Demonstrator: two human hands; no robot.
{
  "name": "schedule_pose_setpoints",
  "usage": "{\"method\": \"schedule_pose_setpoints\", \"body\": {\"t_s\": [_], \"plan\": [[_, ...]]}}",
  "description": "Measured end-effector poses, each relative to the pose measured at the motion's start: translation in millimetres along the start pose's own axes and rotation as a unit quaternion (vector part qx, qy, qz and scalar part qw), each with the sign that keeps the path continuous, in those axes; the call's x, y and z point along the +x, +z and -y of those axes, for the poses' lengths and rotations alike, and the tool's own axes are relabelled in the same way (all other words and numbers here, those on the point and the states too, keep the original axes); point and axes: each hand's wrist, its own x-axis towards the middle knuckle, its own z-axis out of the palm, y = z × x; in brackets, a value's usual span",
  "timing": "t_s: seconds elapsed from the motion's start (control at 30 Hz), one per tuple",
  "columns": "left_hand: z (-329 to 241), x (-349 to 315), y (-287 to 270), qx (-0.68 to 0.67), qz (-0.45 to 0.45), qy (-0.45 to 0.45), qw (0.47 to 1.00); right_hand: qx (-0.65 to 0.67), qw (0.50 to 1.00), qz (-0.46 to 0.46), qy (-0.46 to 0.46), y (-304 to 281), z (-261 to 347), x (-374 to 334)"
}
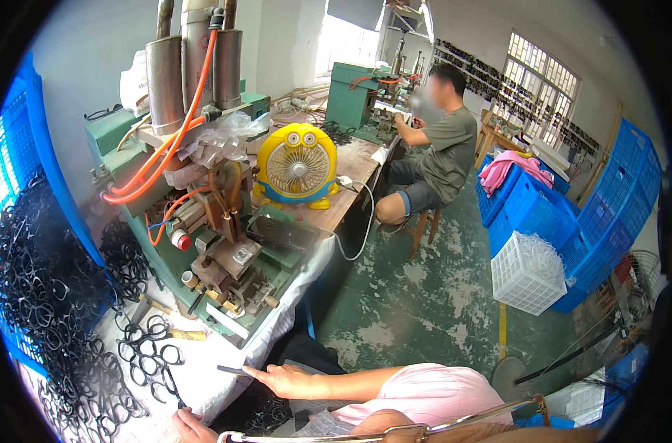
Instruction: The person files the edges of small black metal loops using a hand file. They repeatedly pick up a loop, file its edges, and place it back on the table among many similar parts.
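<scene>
My right hand (292,382) reaches in from the lower right, fingers closed on one end of a thin dark flat strip (232,370) that points left over the white-covered table. At the lower edge my left hand (192,428) pinches the lower end of a black eyeglass frame (179,399), partly cut off by the picture's edge. Beside it, loose black eyeglass frames (150,353) lie on the white cover. A big heap of similar black frames (44,258) spills from a tipped blue crate (35,96) on the left.
A green press machine (225,258) with orange hoses stands in front of me. Behind it is a yellow fan (297,166) on the bench. Farther back a co-worker (443,140) sits on a stool at another machine. Blue crates (528,207) and a white basket (528,273) stand right.
</scene>
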Motion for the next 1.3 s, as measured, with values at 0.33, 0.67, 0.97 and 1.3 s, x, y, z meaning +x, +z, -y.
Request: {"method": "schedule_pose_setpoints", "body": {"t_s": [0.33, 0.67, 0.97, 1.3], "plan": [[-94.2, 18.9, -9.8, -0.241, 0.115, -0.662, 0.7, 0.009, 0.999, -0.004, -0.033, -18.7, 3.9, 0.2], [-88.7, -54.6, 1.0, -0.296, 0.095, -0.573, 0.758, 0.16, 0.984, -0.065, -0.054, -52.7, 21.4, 5.6], [-82.9, -47.3, 0.8, -0.224, 0.162, -0.497, 0.823, 0.083, 0.985, 0.093, -0.119, -43.9, 48.1, -6.5], [-79.9, -39.6, 6.9, -0.188, 0.162, -0.413, 0.876, 0.008, 0.982, 0.114, -0.151, -24.1, 63.0, 23.8]]}}
